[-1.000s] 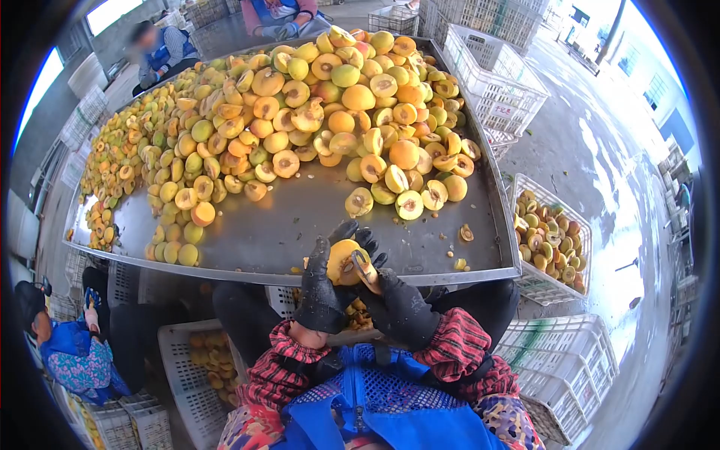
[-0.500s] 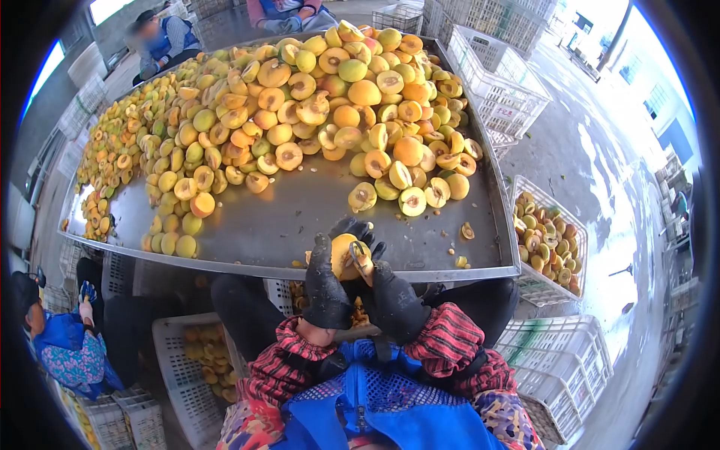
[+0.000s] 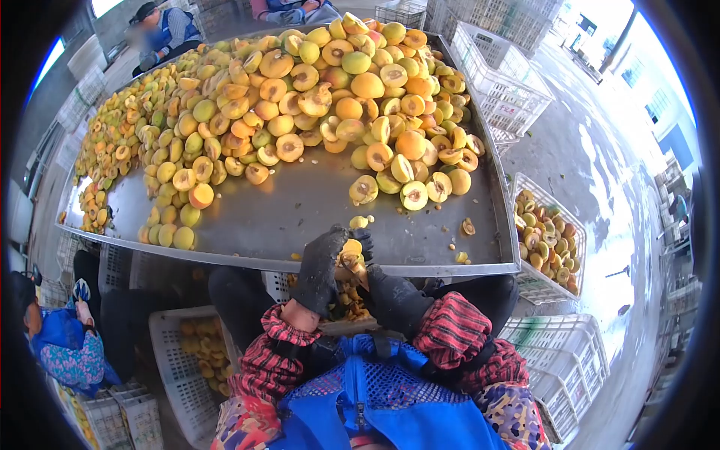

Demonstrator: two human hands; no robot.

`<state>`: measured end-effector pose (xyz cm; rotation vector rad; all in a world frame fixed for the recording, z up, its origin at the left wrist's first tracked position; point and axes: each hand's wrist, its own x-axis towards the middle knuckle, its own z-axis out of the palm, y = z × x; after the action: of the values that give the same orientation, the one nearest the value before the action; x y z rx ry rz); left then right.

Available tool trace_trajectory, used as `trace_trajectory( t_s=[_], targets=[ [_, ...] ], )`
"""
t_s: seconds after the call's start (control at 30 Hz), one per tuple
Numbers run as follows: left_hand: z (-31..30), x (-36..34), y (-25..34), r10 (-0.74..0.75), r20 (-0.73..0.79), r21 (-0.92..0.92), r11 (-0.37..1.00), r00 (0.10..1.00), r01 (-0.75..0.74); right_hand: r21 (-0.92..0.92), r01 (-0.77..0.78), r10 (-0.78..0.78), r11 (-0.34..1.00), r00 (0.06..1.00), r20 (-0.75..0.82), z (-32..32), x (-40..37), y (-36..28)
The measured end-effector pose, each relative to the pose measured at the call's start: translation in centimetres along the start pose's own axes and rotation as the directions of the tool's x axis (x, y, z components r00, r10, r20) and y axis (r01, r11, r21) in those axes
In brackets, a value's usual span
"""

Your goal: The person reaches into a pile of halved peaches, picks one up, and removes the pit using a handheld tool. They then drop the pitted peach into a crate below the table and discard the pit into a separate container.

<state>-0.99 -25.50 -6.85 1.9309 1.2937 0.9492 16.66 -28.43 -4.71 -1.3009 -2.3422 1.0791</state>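
Note:
At the table's near edge, my left hand [image 3: 322,266], in a dark glove, is closed around a yellow peach piece [image 3: 350,249]. My right hand [image 3: 394,296], gloved too, grips a small pitting tool [image 3: 361,274] and presses it against the peach. The tool's working end is mostly hidden by fruit and fingers. Just beyond the hands, a pale yellow fruit piece [image 3: 359,222] lies on the metal table [image 3: 277,225]. Further back rises a big pile of halved peaches [image 3: 300,105], some with brown hollows showing.
Crates of peaches stand to the right [image 3: 551,240] and lower left [image 3: 191,360]. Another crate [image 3: 559,367] is by my right leg. Stacked white crates [image 3: 502,82] stand behind the table's right corner. Co-workers sit at left [image 3: 67,337] and at the far side [image 3: 165,34].
Both hands have dropped slightly toward me. The peach is turned and more covered by the gloves, and the tool's metal loop no longer shows. A pale fruit piece now shows beyond the fingers.

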Motion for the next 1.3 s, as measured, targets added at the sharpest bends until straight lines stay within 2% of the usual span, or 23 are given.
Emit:
trace_trajectory(
  t_s=[0.03,0.07,0.1,0.13,0.2,0.27,0.33,0.4,0.5,0.6,0.63,0.7,0.73,0.77,0.83,0.87,0.93,1.0,1.07,1.1,1.13,1.23,1.3],
  targets=[
    [0.3,0.0,-0.7,-0.009,-0.006,0.002,1.000,1.000,0.009,0.005,0.011,-0.011,1.000,1.000,-0.004,-0.4,0.0,-0.6],
    [0.8,-0.1,-1.1,-0.157,-0.021,-0.405,0.904,0.987,0.136,0.008,0.022,-0.022,1.000,1.000,-0.011,-0.7,0.0,-1.0],
    [1.5,0.0,-1.1,-0.295,0.025,-0.740,0.637,0.955,0.216,0.009,0.033,-0.033,0.999,0.999,-0.018,-0.9,0.1,-1.3],
    [1.9,-0.1,-1.4,-0.398,0.124,-0.940,0.248,0.909,0.236,0.025,0.018,-0.018,1.000,1.000,-0.012,-1.1,0.1,-1.5],
    [2.3,-0.2,-2.1,-0.325,0.031,-0.863,0.468,0.945,0.189,0.055,-0.011,0.011,0.998,1.000,0.002,-1.2,0.2,-1.8],
    [2.2,-0.5,-1.8,-0.340,0.029,-0.877,0.443,0.940,0.187,0.075,-0.026,0.025,0.997,1.000,0.004,-1.3,0.3,-1.9],
    [0.6,-0.1,2.4,-0.430,0.128,-0.962,0.166,0.894,0.217,0.079,-0.016,0.017,0.997,1.000,-0.005,-1.0,0.3,-1.7],
    [1.0,-0.4,1.1,-0.422,0.057,-0.916,0.340,0.905,0.216,0.065,0.019,-0.018,0.998,1.000,-0.023,-0.3,0.5,-1.1],
    [1.7,-0.7,0.4,-0.348,-0.145,-0.785,0.611,0.926,0.106,0.349,-0.127,0.062,0.929,0.980,0.190,-1.1,0.7,-1.9],
    [1.3,-0.8,0.9,-0.347,-0.171,-0.774,0.627,0.922,0.092,0.496,-0.309,0.146,0.811,0.929,0.340,-2.4,0.9,-3.3],
    [0.8,-0.7,1.3,-0.368,-0.146,-0.797,0.594,0.918,0.111,0.438,-0.339,0.190,0.832,0.918,0.349,-2.4,1.0,-3.7],
    [-0.5,-0.3,2.4,-0.256,-0.126,-0.620,0.774,0.958,0.125,0.318,-0.400,0.281,0.860,0.890,0.359,-2.2,1.4,-4.2],
    [-0.7,-0.3,2.6,-0.204,-0.105,-0.519,0.846,0.973,0.122,0.207,-0.242,0.188,0.948,0.950,0.250,-1.0,1.3,-3.0],
    [-0.6,-0.2,2.4,-0.252,-0.124,-0.599,0.790,0.960,0.130,0.073,-0.081,0.070,0.994,0.986,0.153,1.2,1.4,-0.7],
    [-0.1,-0.1,1.9,-0.348,-0.145,-0.741,0.658,0.926,0.132,0.164,-0.100,0.073,0.981,0.984,0.165,1.2,1.7,-1.2],
    [-0.1,-0.2,2.0,-0.394,-0.115,-0.836,0.535,0.912,0.126,0.372,-0.283,0.181,0.884,0.941,0.284,0.5,1.9,-1.5],
    [-0.2,-0.4,2.5,-0.469,-0.033,-0.963,0.251,0.882,0.097,0.487,-0.425,0.243,0.763,0.887,0.393,-0.4,1.7,-2.7],
    [0.3,-0.6,0.9,-0.341,-0.226,-0.757,0.651,0.912,0.056,0.382,-0.350,0.221,0.855,0.913,0.342,-0.6,1.6,-2.9],
    [0.9,-0.8,-0.2,-0.310,-0.279,-0.687,0.726,0.909,0.037,0.176,-0.178,0.131,0.968,0.959,0.252,0.6,2.3,-1.9],
    [0.8,-0.6,0.5,-0.368,-0.254,-0.771,0.636,0.894,0.043,0.061,-0.092,0.077,0.994,0.973,0.216,0.9,2.6,-1.9],
    [0.7,-0.5,1.1,-0.423,-0.222,-0.844,0.535,0.879,0.045,0.039,-0.098,0.088,0.994,0.976,0.201,0.9,2.6,-2.2],
    [0.2,-0.5,2.0,-0.531,-0.190,-0.913,0.404,0.826,0.050,0.005,-0.053,0.052,0.999,0.989,0.135,0.7,2.6,-2.7],
    [1.0,-0.7,0.2,-0.489,-0.272,-0.854,0.519,0.829,0.027,0.018,0.052,-0.053,0.998,0.996,0.076,1.8,2.3,-1.4]
  ],
)
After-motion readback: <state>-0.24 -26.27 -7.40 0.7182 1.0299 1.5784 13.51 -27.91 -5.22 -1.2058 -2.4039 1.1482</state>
